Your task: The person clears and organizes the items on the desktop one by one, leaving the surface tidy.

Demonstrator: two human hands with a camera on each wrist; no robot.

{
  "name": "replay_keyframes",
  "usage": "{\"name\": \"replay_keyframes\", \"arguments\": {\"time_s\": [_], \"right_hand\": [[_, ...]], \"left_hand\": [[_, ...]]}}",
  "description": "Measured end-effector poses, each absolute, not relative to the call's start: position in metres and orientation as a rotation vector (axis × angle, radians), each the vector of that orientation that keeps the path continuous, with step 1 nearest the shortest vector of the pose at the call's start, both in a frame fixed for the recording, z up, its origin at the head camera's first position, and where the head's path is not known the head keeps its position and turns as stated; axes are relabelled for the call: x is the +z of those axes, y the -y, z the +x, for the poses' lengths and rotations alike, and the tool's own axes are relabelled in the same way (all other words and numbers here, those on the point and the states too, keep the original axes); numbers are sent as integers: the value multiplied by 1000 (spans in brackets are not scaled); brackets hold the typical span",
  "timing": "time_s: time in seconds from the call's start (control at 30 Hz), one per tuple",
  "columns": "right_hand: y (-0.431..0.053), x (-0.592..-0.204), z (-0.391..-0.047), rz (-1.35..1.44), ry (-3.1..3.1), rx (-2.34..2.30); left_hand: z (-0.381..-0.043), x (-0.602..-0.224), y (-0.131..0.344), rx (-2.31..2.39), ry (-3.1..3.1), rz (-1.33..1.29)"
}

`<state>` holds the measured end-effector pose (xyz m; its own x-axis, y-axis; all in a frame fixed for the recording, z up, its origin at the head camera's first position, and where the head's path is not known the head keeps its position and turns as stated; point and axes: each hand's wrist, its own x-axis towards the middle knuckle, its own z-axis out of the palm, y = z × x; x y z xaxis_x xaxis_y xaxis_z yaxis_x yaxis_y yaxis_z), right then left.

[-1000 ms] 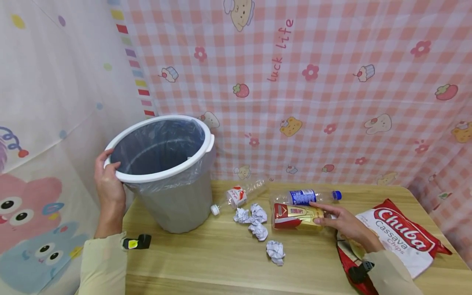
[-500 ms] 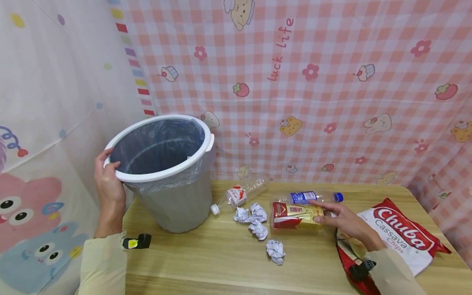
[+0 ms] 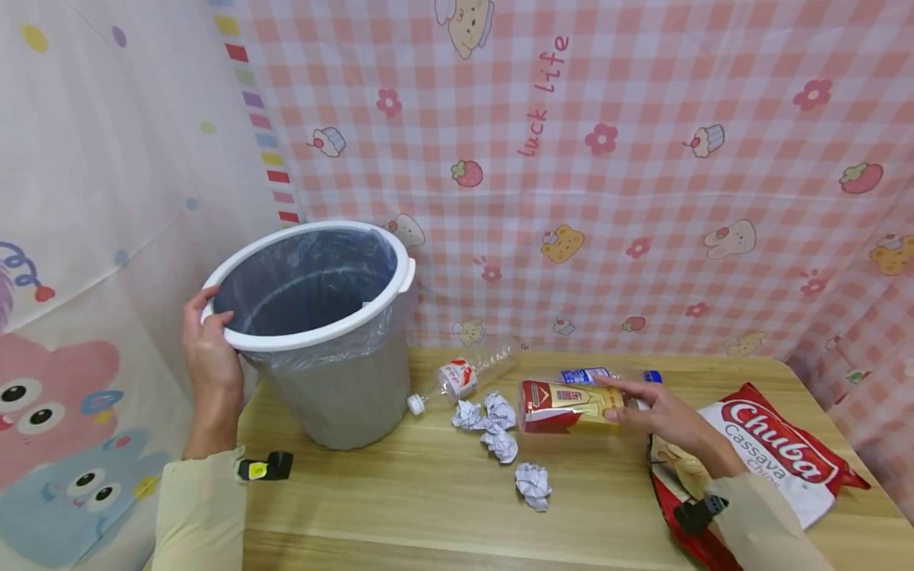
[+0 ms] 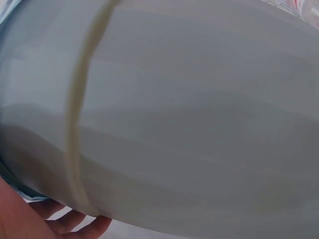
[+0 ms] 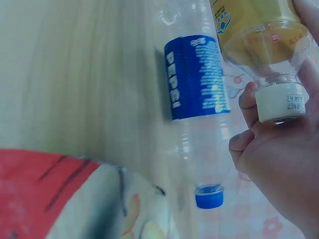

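A grey trash bin with a white rim and a clear liner stands tilted at the left. My left hand grips its rim, thumb over the edge; in the left wrist view, fingers curl beneath the bin's grey wall. My right hand holds a plastic bottle with a red and gold label, near its white-capped end. The white cap sits by my palm in the right wrist view. Behind the held bottle lies a clear Pepsi bottle with a blue cap, partly hidden in the head view.
Another clear bottle lies beside the bin. Several crumpled paper balls sit mid-table. An opened Chuba chip bag lies at the right, partly under my right forearm. A checked cloth hangs behind the wooden table.
My right hand has raised the red and gold bottle slightly off the table and shifted it a little left. My left hand and the bin stay put.
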<state>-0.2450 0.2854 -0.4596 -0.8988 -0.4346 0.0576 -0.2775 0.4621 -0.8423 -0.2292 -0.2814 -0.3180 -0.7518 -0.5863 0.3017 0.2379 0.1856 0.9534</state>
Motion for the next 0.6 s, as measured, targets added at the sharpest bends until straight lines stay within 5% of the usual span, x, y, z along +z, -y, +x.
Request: {"name": "replay_keyframes", "arguments": {"time_s": [0.6], "right_hand": [[-269, -416, -253, -677, -2534, -1489]], "left_hand": [[-230, -319, 281, -1614, 1822, 328]]}}
